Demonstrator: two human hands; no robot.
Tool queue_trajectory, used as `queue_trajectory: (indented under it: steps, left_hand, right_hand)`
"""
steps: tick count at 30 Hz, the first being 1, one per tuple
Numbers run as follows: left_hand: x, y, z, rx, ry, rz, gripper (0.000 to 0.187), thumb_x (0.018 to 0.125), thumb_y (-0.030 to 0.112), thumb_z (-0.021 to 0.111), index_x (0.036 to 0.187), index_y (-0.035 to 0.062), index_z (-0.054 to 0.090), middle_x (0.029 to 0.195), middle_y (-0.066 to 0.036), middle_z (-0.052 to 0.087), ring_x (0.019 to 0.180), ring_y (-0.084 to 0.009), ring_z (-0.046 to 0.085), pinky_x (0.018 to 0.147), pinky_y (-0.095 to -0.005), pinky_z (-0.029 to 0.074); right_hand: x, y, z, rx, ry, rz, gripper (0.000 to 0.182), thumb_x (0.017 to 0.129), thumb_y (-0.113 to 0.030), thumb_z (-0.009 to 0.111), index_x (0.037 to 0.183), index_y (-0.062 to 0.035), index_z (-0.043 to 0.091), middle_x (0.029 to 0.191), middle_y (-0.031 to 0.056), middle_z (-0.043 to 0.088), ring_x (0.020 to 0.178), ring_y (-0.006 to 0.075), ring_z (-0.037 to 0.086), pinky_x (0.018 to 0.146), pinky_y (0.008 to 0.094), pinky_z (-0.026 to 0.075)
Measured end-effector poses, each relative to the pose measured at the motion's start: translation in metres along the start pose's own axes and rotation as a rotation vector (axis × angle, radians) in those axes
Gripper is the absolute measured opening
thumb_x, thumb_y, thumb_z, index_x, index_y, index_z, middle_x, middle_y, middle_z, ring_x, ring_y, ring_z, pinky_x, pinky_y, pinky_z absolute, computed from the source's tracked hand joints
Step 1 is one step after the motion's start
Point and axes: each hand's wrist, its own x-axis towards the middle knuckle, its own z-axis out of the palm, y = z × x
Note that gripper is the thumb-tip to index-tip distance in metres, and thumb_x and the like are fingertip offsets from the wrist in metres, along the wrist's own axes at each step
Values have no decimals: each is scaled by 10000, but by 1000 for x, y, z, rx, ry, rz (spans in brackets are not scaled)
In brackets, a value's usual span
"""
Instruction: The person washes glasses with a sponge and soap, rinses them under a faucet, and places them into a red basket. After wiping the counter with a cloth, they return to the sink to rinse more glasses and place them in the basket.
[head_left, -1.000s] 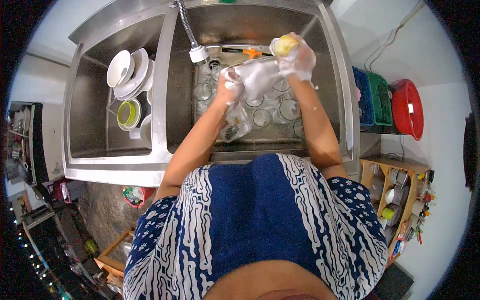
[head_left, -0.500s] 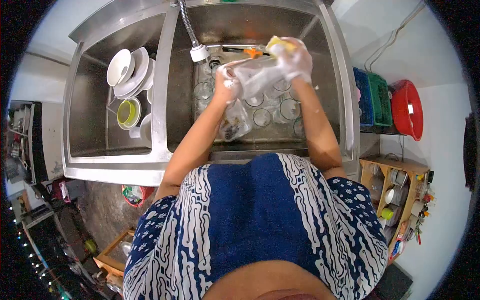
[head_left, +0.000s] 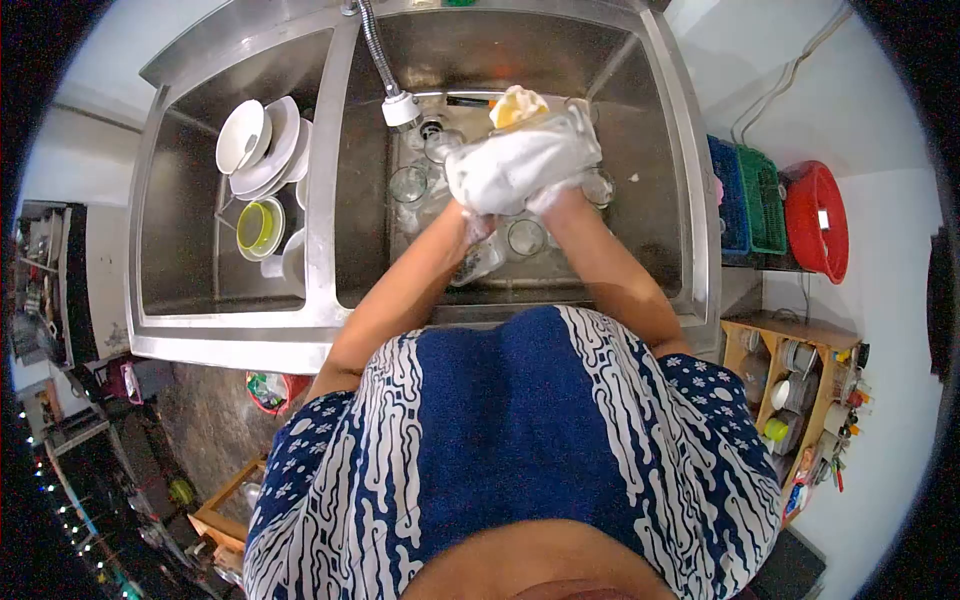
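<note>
A clear container (head_left: 525,165), its sides thick with white foam, is held over the large sink basin. My left hand (head_left: 478,218) is closed on its near left side, and my right hand (head_left: 562,198) grips it from the near right. Foam and the container hide most of my fingers. A foamy yellow sponge (head_left: 520,108) shows at the container's far edge; which fingers touch it is hidden. Below, several drinking glasses (head_left: 525,238) and another clear container (head_left: 478,262) lie on the basin floor.
A flexible tap with a white head (head_left: 401,108) hangs over the large basin's left side. White plates (head_left: 280,150) and lime-green bowls (head_left: 258,228) are in the left basin. Right of the sink are a green basket (head_left: 760,200) and a red basin (head_left: 815,220).
The clear container has turned and now looks whiter with foam. My right hand has come left and nearer to me, and the sponge has shifted left. My left hand has moved slightly right and nearer.
</note>
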Motion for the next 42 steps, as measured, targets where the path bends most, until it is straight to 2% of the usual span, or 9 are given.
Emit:
queue_trajectory:
  steps: [7,10,17,23,27,35,36,39,42]
  left_hand:
    - [-1,-20,-24,365,6,336,366,730,63,502,1081,-5,420,1037,-88,478,897,-149,482,773,-265,396]
    - [5,-10,-18,261,497,599,391,693,38,514,1064,-44,421,1043,-103,478,928,-156,468,797,-255,368]
    - [-13,11,-9,817,513,814,299,662,71,524,931,-58,516,874,-95,556,822,-175,522,778,-264,384]
    - [0,7,-18,691,505,871,344,688,37,450,1019,-59,460,962,-136,534,901,-191,501,787,-276,372]
    - [-1,11,-8,899,500,821,389,710,-4,392,1096,-55,389,1066,-166,469,989,-211,454,833,-267,332]
    - [0,-9,-9,158,25,421,699,762,161,441,1251,28,-40,1294,-119,48,1177,-206,135,902,-292,250]
    - [9,-19,-20,199,335,485,590,752,238,456,1228,26,179,1229,-129,261,1115,-225,296,879,-330,306]
    - [-3,12,-1,-256,435,-79,486,741,384,403,1118,79,378,1057,-124,456,913,-255,481,830,-397,355]
    - [0,5,-23,-546,402,-159,327,753,352,400,894,74,500,845,-95,555,780,-259,534,751,-393,415]
  right_hand:
    - [-9,42,25,0,666,94,411,795,-419,323,1051,-113,423,1019,53,490,928,210,482,819,365,384]
    - [-11,39,23,21,562,159,392,792,-413,329,1045,-131,427,1023,31,488,924,193,482,788,341,406]
    - [-10,40,21,-396,656,-222,297,761,-302,444,994,-122,407,928,0,441,870,136,470,706,288,433]
    - [1,19,32,-1003,94,-732,500,652,-189,621,1068,-71,368,941,32,480,830,127,500,640,228,444]
    - [10,-13,2,-1527,46,-236,757,560,-232,693,1129,-11,245,1044,117,387,975,238,403,807,318,348]
    - [5,-26,-5,-1885,402,-563,409,581,-228,619,891,6,490,766,161,541,742,313,517,659,366,397]
    - [1,-27,5,-1921,319,-515,380,583,-242,617,859,-3,509,732,136,555,693,305,528,632,375,404]
    - [-6,-22,8,-2044,173,-575,410,581,-308,636,849,-20,519,741,121,560,665,294,538,590,373,415]
    - [1,-28,8,-1958,35,-341,443,589,-403,636,821,-40,534,741,94,564,604,239,547,549,348,419]
